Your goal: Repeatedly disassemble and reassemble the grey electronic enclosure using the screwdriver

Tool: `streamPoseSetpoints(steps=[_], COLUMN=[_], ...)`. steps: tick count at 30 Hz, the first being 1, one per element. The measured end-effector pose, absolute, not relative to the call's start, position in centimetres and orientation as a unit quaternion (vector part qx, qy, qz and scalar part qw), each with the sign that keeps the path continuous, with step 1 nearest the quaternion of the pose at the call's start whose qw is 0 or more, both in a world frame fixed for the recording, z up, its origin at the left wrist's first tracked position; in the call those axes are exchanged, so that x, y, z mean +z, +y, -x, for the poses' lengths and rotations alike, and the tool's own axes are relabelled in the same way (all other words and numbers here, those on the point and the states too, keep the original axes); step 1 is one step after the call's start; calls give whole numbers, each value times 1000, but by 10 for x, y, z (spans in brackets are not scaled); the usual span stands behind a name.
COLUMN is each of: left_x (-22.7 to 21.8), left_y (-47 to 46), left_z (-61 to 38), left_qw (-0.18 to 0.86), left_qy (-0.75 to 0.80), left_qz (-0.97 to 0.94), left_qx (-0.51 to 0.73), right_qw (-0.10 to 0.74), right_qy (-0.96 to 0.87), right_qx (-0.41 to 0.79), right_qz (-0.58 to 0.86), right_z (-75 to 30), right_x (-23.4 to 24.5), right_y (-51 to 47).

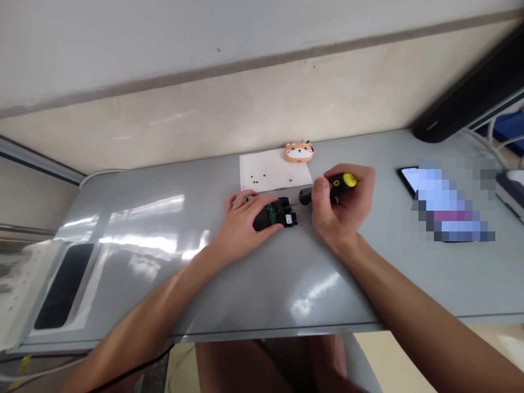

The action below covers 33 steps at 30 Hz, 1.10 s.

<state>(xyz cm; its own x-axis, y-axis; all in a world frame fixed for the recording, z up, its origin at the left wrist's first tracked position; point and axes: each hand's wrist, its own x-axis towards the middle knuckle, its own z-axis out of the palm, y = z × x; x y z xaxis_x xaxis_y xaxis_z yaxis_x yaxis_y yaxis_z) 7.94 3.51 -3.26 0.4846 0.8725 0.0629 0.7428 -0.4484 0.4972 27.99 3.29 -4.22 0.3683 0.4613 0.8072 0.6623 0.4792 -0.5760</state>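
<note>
On the grey table lies an opened computer mouse [262, 220], black with a green circuit board [272, 212] showing. My left hand [244, 221] is closed around its rear half, fingers over the far side and thumb along the near edge. In my right hand [343, 203] is a black and yellow screwdriver [338, 186], held nearly level. Its thin shaft points left, and the tip is at the front end of the mouse; whether it sits on a screw I cannot make out. Several tiny dark screws [254, 181] lie on a white sheet of paper [272, 164] just beyond.
An orange animal-faced case [299, 152] rests on the paper's back right corner. To the right lies a phone [413, 180], partly blurred out. A dark phone [65, 285] and a white box [28, 289] are at the left. A wall [184, 120] runs behind the table [262, 295].
</note>
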Motion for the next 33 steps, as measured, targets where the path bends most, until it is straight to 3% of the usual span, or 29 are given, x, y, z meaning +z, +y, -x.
streamPoseSetpoints(steps=[33], left_x=[-34], left_y=[34], left_z=[-80], left_qw=[203], left_qy=[472], left_qz=[-842], left_qx=[163], right_qw=[660], right_qy=[-563], right_qx=[-59], right_qz=[493], right_z=[-279], right_x=[-41], right_y=[31])
